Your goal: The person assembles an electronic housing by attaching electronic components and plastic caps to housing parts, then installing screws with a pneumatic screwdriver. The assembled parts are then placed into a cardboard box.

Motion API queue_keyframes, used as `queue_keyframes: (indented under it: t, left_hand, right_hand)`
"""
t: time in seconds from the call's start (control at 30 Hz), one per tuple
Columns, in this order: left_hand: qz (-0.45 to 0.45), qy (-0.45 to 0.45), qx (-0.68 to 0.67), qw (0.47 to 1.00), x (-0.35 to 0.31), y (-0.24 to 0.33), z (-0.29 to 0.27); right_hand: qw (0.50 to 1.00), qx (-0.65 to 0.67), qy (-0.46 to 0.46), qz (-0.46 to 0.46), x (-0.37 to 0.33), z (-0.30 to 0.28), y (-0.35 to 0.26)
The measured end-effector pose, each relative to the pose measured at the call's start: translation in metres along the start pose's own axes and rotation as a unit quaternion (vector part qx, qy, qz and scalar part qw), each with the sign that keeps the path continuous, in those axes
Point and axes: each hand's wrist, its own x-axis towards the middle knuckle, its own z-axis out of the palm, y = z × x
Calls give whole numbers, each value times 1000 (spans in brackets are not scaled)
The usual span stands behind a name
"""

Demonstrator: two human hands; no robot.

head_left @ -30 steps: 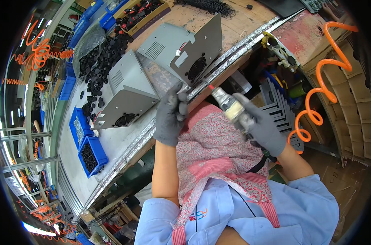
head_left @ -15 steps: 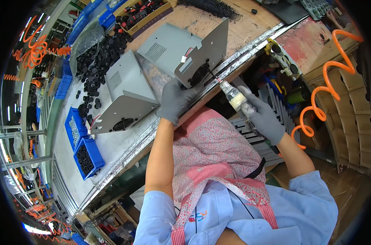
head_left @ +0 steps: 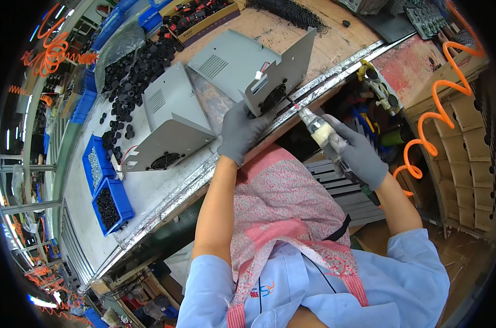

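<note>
In a grey glove, my right hand (head_left: 357, 150) is wrapped round a pneumatic screwdriver (head_left: 320, 131). Its thin bit reaches the black fan (head_left: 272, 97) on the upright face of a bent grey metal panel (head_left: 291, 68). My left hand (head_left: 241, 131), also gloved, grips the lower edge of that panel beside the fan; its fingertips are partly hidden. A white connector (head_left: 259, 75) on short wires hangs over the panel's top edge. To the left stands a second grey panel (head_left: 177, 139) with its own fan (head_left: 167, 160).
Blue bins hold silver screws (head_left: 95, 168) and small black screws (head_left: 107, 208) at the bench's left. Loose black caps (head_left: 125, 82) lie behind the panels, near a carton (head_left: 210, 24) of red-and-black parts. An orange coiled hose (head_left: 423, 139) hangs at right, beside a cardboard divider box (head_left: 464, 153).
The view has shifted slightly. Both hands keep their grip, and the screwdriver stays at the fan, its body now tilted a little differently.
</note>
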Motion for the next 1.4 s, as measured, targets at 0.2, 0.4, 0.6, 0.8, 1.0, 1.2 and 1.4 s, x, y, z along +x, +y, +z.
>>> queue_keyframes:
  t: [0.2,0.4,0.6,0.8,1.0,1.2,1.4]
  left_hand:
    - [3,11,25,1000,-2,6,-1]
    - [4,8,0,1000,-3,0,0]
    - [4,-1,-3,1000,-1,4,3]
    - [20,-2,-15,1000,0,-1,-3]
    - [37,-14,-14,999,4,-7,0]
    - [45,-16,-1,999,2,-11,-2]
    - [73,168,79,980,-54,-21,-19]
  right_hand:
    - [991,-47,27,-119,-15,3,4]
    - [996,4,43,-77,-17,11,-15]
    - [997,-20,47,-60,-10,5,-15]
    - [882,-404,130,-206,-10,-2,-22]
    - [968,-201,55,-142,-8,-9,-32]
    - [973,-210,61,-69,-13,-5,-42]
    - [994,-59,21,-93,-27,0,-27]
